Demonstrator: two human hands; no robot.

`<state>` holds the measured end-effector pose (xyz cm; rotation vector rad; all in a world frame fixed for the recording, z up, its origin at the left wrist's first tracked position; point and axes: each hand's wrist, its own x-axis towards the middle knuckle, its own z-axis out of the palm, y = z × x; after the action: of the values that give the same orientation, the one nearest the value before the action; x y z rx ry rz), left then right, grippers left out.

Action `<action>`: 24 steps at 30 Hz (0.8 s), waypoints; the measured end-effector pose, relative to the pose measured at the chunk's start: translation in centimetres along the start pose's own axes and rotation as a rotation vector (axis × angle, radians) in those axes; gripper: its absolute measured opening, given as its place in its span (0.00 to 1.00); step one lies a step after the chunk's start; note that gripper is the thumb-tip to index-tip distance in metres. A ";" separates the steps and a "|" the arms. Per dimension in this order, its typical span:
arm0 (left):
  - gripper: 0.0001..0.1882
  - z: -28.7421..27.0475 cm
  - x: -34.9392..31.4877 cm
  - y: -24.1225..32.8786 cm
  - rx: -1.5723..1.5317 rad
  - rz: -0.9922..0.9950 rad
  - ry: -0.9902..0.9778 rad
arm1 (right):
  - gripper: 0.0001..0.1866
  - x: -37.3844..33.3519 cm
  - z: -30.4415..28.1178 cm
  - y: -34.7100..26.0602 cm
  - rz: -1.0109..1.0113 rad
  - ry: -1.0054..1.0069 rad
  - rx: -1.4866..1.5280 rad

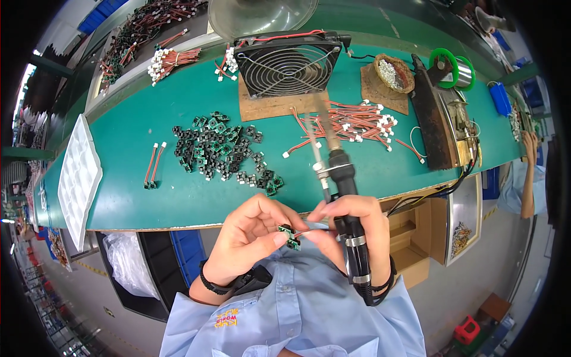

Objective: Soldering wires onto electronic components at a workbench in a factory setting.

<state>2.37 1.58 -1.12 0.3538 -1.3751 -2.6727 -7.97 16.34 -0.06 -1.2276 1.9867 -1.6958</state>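
In front of my chest, my left hand (pixel 241 235) pinches a small green circuit board (pixel 289 235) with a black part on it. My right hand (pixel 369 215) is closed around a black soldering iron (pixel 341 169) with a thin feed tube clamped along it. Its tip points away from me over the table and looks blurred. Thumb and finger of that same hand hold a short red wire (pixel 307 230) against the board; the exact joint is hidden by fingers. Beyond my hands lies a pile of similar boards (pixel 217 143), and to its right a heap of red-and-black wires with white connectors (pixel 351 122).
A black fan (pixel 288 65) stands on a wooden board. Right of it are a bowl of white connectors (pixel 392 74), a solder spool (pixel 463 72) and a dark metal stand (pixel 434 122). Two wired boards (pixel 154 166) and a white tray (pixel 80 178) lie left. Another person's hand (pixel 529 143) shows far right.
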 end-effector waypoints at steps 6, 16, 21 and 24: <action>0.09 -0.8 0.5 -0.7 0.025 0.053 0.107 | 0.36 -1.6 0.7 1.0 0.040 0.659 -0.001; 0.08 -1.6 1.0 -1.5 0.168 0.250 0.222 | 0.33 -6.7 -2.2 2.8 -0.229 0.130 -0.171; 0.08 -1.8 1.4 -1.5 0.222 0.309 0.195 | 0.28 -6.0 -2.1 2.5 -0.255 -0.012 -0.261; 0.08 -1.2 1.9 -1.2 0.170 0.272 0.150 | 0.25 -4.9 -0.8 2.7 -0.162 0.191 -0.185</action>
<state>0.87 1.00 -3.07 0.3474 -1.4887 -2.2733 -6.68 20.33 -3.81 -1.3666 2.2546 -1.7977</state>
